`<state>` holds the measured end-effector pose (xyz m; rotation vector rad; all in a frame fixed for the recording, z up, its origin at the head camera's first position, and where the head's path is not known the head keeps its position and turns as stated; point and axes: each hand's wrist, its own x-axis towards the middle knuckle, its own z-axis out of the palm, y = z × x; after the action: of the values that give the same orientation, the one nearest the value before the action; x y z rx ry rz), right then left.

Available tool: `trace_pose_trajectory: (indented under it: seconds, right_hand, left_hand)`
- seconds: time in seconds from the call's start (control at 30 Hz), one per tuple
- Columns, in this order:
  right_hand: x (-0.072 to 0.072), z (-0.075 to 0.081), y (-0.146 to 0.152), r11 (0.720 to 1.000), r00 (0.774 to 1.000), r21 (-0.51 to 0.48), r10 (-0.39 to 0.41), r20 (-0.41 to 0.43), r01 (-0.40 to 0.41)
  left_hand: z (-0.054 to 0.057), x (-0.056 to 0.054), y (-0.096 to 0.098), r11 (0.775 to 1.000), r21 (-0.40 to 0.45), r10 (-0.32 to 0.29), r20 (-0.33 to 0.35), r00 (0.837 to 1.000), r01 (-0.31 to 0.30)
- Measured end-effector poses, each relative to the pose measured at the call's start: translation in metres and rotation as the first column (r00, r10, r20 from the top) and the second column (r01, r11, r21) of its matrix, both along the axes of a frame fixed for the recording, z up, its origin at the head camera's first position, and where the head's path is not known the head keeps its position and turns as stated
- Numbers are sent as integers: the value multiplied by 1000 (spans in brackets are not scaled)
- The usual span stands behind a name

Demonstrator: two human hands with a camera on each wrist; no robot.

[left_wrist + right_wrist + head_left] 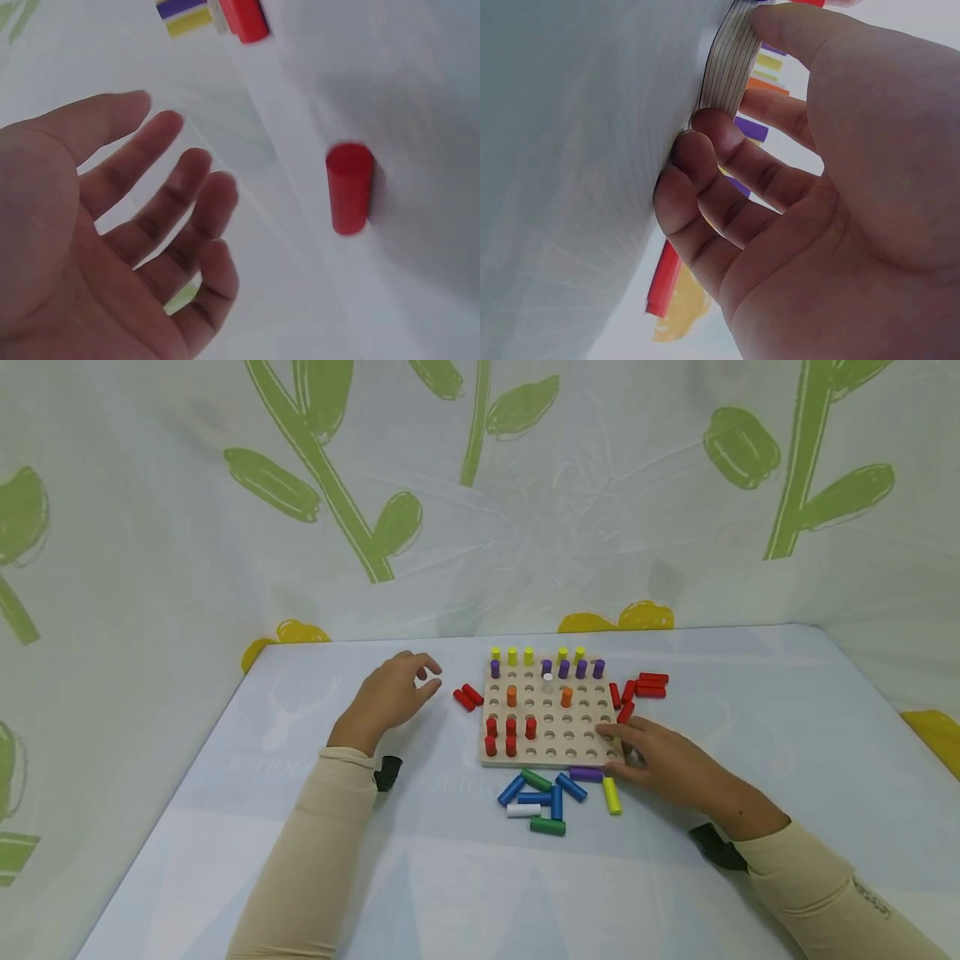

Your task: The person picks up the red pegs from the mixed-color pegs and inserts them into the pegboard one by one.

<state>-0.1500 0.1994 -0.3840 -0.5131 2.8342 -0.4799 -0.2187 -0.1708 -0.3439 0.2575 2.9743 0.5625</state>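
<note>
A wooden pegboard [558, 752] lies on the table, with yellow, purple, white, orange and red pegs upright in some of its holes. My right hand [667, 764] grips its near right corner. In the right wrist view the thumb meets the layered board edge [731, 64], and the other fingers bend along the adjoining side. Left of the board my left hand [393, 693] hovers with loosely bent fingers, holding nothing. Close to it lie two loose red pegs [463, 700]; one red peg [350, 191] appears large in the left wrist view.
Loose blue pegs [535, 797], green pegs [547, 827], a white peg [523, 810], a purple peg [587, 774] and a yellow peg [612, 796] lie before the board. Several red pegs [650, 691] are scattered at its right. A patterned cloth wall [562, 527] rises behind the table.
</note>
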Motion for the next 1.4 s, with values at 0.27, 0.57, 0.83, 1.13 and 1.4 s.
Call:
trace_pose_trajectory:
  seconds: [0.27,0.57,0.83,1.13,1.4]
  right_hand:
    - [-1,-1,0,1000,1000,-5,2,1,-2]
    - [0,0,0,1000,1000,-14,-1,11,1]
    - [0,0,0,1000,1000,-9,-9,11,10]
    - [-1,1,-1,1000,1000,2,-16,26,16]
    - [-1,1,0,1000,999,-8,-11,32,12]
  left_hand:
    - [3,0,-36,999,-28,41,198,979,-36]
    - [2,-2,-47,997,-37,70,273,959,-62]
    - [-5,-4,-48,997,-27,79,276,958,-74]
    - [-9,-5,-45,997,21,69,284,956,-78]
    - [-12,-6,-35,995,53,60,316,947,-81]
